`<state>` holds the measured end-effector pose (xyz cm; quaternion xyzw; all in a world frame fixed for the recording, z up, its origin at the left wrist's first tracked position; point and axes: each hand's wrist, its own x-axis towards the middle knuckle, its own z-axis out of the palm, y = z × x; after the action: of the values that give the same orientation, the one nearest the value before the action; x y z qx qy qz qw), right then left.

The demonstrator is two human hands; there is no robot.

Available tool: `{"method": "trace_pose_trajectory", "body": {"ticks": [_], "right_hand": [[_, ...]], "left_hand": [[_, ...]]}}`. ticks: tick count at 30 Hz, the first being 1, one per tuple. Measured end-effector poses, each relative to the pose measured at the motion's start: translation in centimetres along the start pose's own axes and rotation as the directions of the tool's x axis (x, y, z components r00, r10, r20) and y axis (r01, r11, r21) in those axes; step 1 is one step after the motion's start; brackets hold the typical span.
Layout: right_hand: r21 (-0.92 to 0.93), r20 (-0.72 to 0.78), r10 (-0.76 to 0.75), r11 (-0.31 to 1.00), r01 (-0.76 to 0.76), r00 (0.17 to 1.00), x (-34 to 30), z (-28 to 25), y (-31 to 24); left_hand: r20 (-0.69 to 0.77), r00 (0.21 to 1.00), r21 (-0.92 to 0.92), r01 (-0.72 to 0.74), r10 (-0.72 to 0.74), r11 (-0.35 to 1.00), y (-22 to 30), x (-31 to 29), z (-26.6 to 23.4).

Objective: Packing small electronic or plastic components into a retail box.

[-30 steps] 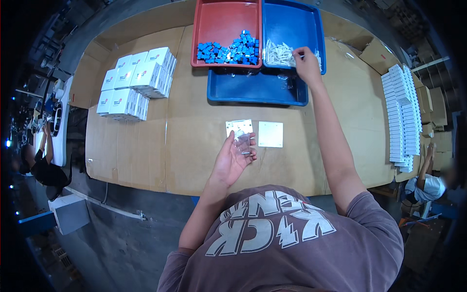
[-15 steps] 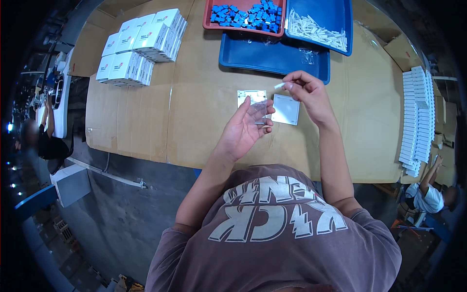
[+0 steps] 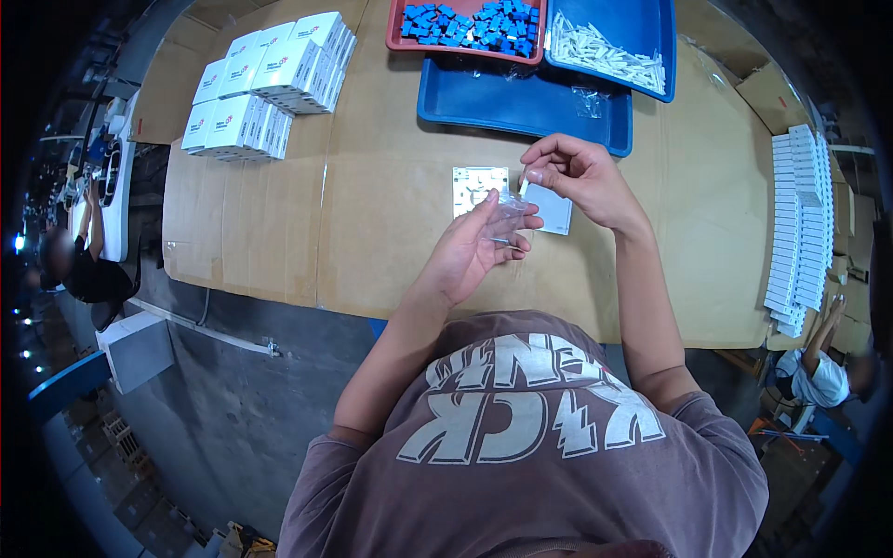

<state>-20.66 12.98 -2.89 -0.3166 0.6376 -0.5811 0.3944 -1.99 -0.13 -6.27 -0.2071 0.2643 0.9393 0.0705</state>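
Note:
My left hand (image 3: 465,253) holds a small clear plastic bag (image 3: 508,212) between thumb and fingers. A thin, dark-tipped piece, possibly a screw, shows low in the bag near the fingertips. Just right of the bag, my right hand (image 3: 584,184) pinches a slim white plastic piece (image 3: 525,188), like a wall plug, between thumb and forefinger. Its lower end points toward the bag. Behind the left fingers lies a white square plate with cut-outs (image 3: 470,183). A plain white square cover (image 3: 551,212) lies under and beside my right hand, partly hidden.
At the far side stand a red tray (image 3: 465,54) of blue pieces, a blue tray (image 3: 666,56) of white plugs and another blue tray (image 3: 521,121) with clear bags. White boxes (image 3: 270,79) are stacked left; white plates (image 3: 797,232) stand in rows right. Other people sit at both sides.
My right hand has moved left and slightly toward the bag, and the white piece has turned from nearly level to steep. My left hand has shifted slightly right.

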Motion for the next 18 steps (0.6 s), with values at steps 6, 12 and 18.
{"method": "trace_pose_trajectory", "body": {"ticks": [6,12,18], "right_hand": [[-0.165,0.181,0.127,0.982,-0.097,0.975,0.3,-0.6,-1.0],[-0.242,0.442,0.018,0.965,0.100,0.897,1.2,-0.1,-2.6],[-0.365,0.516,0.045,0.915,0.172,0.855,1.3,0.0,-2.9]], "left_hand": [[0.020,1.000,-0.022,0.004,-0.003,1.000,0.0,-0.1,-0.1],[0.032,0.999,0.070,0.033,-0.035,0.997,0.2,-0.3,0.0],[0.036,0.998,0.123,0.041,-0.046,0.992,-0.1,-0.1,-0.3]]}}
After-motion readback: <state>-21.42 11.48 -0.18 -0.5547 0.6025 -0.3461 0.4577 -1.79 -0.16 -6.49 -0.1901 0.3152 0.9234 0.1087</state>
